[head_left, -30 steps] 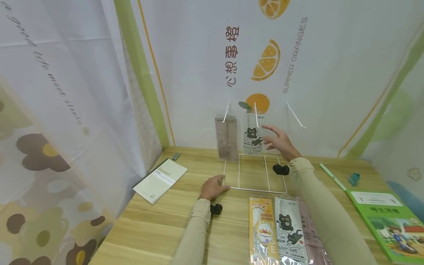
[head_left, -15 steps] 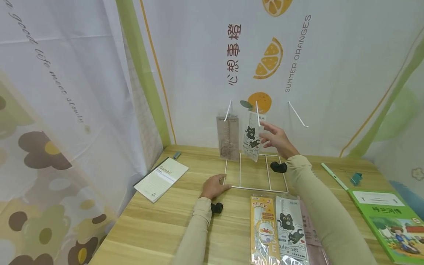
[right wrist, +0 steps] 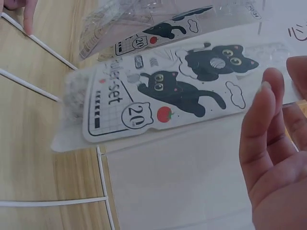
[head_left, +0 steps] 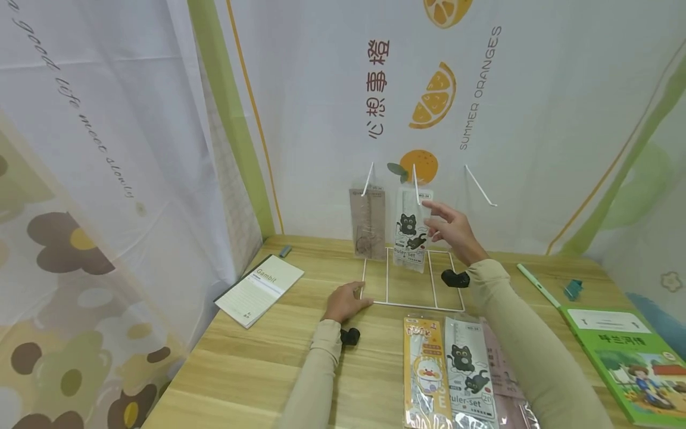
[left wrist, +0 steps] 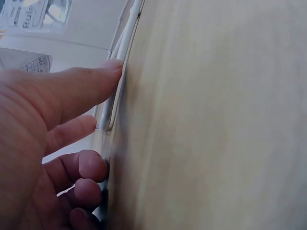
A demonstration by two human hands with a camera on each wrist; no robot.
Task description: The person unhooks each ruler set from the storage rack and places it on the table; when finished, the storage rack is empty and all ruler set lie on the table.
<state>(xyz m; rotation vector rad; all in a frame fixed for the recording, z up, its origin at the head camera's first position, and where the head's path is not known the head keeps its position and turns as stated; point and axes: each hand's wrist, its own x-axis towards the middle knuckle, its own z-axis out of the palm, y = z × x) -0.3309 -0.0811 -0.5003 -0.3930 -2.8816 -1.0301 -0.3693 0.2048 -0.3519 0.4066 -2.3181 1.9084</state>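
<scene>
Toward six o'clock of the white wire frame, nearest my camera, lie a yellow Duck packet, a black-cat Ruler-set packet and a pink packet. At eight, my left hand pinches the frame's corner between thumb and index finger; a firm hold there should stop any skidding. At one, my right hand has its fingers parted and lightly bent by the hanging Ruler-set packet; no closed pinch shows, and I can't tell whether the tips touch it. That packet is at twelve, its top at the middle hook. I'd guide it gently from the top edge, since its lower end probably swings. Behind it hangs a second cat packet. At eleven, a grey packet hangs from the left hook.
</scene>
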